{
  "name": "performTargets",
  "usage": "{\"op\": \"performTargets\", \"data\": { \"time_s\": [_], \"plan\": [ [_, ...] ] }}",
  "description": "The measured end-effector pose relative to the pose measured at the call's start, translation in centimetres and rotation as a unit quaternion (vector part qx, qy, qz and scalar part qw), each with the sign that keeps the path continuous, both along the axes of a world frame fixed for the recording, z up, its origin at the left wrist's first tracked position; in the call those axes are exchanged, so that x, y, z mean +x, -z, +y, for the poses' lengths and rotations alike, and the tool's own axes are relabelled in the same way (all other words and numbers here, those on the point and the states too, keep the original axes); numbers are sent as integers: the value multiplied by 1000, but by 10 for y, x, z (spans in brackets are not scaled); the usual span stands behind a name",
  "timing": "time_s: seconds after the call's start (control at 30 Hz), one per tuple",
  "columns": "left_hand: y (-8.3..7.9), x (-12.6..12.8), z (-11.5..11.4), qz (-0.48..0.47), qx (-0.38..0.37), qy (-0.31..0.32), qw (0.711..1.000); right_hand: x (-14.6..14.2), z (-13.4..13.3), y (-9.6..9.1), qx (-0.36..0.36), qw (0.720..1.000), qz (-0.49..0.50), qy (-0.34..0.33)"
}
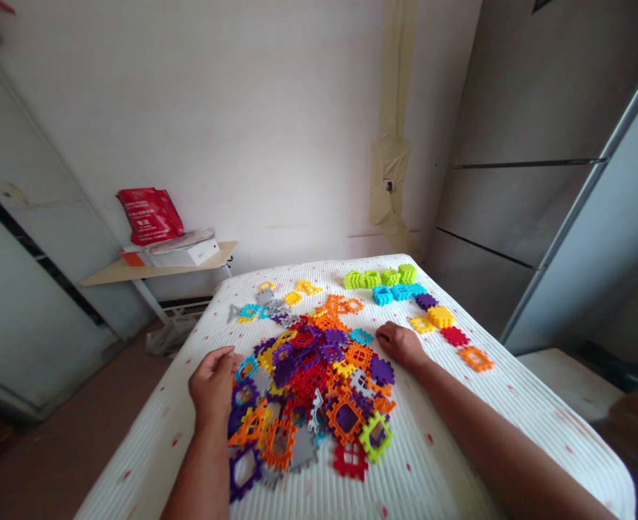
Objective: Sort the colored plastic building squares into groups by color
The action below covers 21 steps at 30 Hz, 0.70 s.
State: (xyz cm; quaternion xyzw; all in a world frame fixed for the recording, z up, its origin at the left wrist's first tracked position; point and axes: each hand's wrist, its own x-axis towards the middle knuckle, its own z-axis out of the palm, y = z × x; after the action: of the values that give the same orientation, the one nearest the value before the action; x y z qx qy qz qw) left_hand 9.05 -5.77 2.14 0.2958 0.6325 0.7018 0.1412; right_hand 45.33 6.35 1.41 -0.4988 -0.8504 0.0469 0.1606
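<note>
A heap of flat plastic interlocking tiles (313,383) in orange, purple, red, yellow, grey and blue lies on a white quilted bed (460,448). My left hand (213,383) rests at the heap's left edge, fingers curled against a blue tile; what they grip is hidden. My right hand (400,343) lies at the heap's right edge, fingers bent down onto the tiles near a blue piece (361,336). Sorted stacks stand beyond: green (381,277), blue (398,292), purple (426,300), yellow (441,315), red (454,336), orange (475,358).
A low wooden shelf (159,269) at the back left carries a white box and a red bag (150,214). A white wall stands behind the bed. Grey cabinet panels (519,202) rise on the right. Bare floor lies left of the bed.
</note>
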Motion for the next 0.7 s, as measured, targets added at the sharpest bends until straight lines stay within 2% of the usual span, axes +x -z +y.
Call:
{"op": "performTargets", "data": {
  "time_s": [0.7],
  "plan": [
    [4,-2,1,-16,-28,5,999,1,4,3,-14,1000,22,-6]
  ]
}}
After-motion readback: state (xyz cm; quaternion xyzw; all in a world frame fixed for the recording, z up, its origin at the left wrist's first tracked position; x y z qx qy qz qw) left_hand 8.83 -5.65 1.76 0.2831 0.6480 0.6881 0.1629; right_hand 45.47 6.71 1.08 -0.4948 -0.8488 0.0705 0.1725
